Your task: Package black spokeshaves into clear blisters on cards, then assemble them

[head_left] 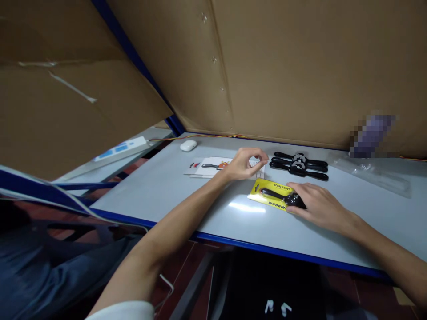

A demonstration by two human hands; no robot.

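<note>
My right hand (315, 204) is closed over the right end of a yellow blister pack (271, 203) lettered "SPOKE SHAVE", which lies on the table. A black spokeshave shows in the pack's clear front; my fingers cover its right part. Just beyond the pack, my left hand (247, 163) is curled, thumb and forefinger tips brought together. Whatever they may pinch is too small to make out. Partly beneath that hand lie white printed cards (207, 168) with a picture of a spokeshave. Several loose black spokeshaves (298, 165) with grey blades sit side by side behind my right hand.
Clear plastic packaging (376, 175) lies at the right, near a pixelated purple object (372, 135). A white earphone case (188, 145) rests at the back left. Cardboard walls (283, 71) rise behind the table (150, 191). A power strip (122, 149) is at the left, beside a person's leg (76, 275).
</note>
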